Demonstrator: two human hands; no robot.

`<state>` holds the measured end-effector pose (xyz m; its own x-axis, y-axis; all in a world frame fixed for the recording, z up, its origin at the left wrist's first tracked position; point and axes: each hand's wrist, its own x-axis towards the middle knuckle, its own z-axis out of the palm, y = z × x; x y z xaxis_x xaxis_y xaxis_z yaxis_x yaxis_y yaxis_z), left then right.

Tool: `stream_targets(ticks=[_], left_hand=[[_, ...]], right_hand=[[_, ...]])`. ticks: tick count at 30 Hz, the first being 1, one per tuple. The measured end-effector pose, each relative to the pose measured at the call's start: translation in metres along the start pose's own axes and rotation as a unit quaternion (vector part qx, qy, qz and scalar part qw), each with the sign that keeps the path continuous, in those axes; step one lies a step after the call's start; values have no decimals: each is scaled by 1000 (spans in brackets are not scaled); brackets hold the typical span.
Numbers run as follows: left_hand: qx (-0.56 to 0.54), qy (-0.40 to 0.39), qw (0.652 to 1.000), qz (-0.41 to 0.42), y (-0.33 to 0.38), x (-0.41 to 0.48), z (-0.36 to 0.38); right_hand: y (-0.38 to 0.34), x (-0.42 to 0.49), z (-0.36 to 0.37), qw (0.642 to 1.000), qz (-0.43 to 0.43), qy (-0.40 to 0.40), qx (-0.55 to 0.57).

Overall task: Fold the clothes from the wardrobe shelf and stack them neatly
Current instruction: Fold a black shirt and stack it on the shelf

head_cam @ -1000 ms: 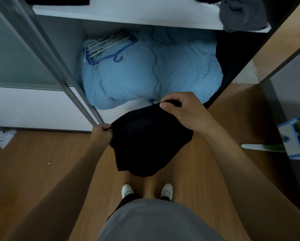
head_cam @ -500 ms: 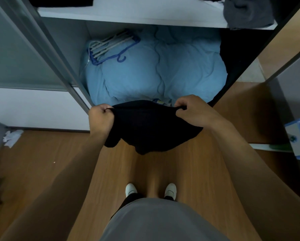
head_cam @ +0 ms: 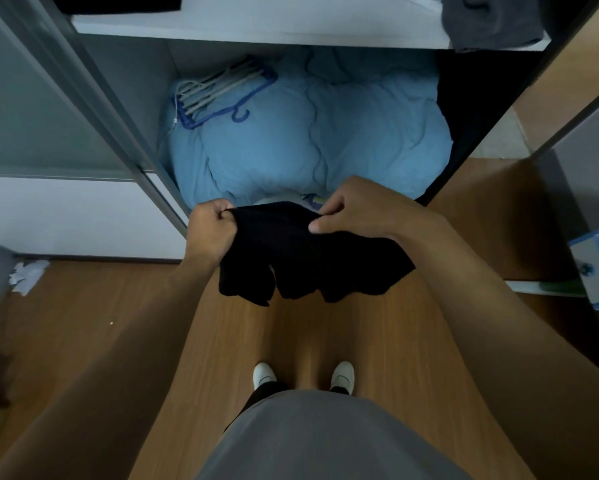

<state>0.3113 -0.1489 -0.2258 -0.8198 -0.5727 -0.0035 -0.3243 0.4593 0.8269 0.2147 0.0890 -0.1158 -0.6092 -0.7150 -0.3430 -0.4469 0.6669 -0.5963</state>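
Holding a black garment [head_cam: 305, 251] up in front of the wardrobe, above the wood floor [head_cam: 125, 323]. Left hand [head_cam: 209, 233] has its fingers curled tight on one top corner, right hand [head_cam: 357, 209] pinches the other between thumb and fingers. It looks light and totally floppy, sagging in bunches below, so I'd say grip the top edge corners and pull it taut before folding.
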Motion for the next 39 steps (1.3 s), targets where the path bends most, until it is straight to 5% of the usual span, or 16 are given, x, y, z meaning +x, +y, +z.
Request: stream_targets(ticks=[7,21,30,39], left_hand=[[-2,-3,1000,8,-4,-5,5],[13,-82,997,0,-8,-12,2],[-50,-104,993,-32,21,-4,4],[-173,-203,963,-49,66,-7,19]], right_hand=[[-10,-8,-3,991,-52,-53,-107],[-2,-14,-1,994,-81,23,73],[-4,-19,5,979,-86,-97,157],[-15,-12,-8,967,-131,-70,209]])
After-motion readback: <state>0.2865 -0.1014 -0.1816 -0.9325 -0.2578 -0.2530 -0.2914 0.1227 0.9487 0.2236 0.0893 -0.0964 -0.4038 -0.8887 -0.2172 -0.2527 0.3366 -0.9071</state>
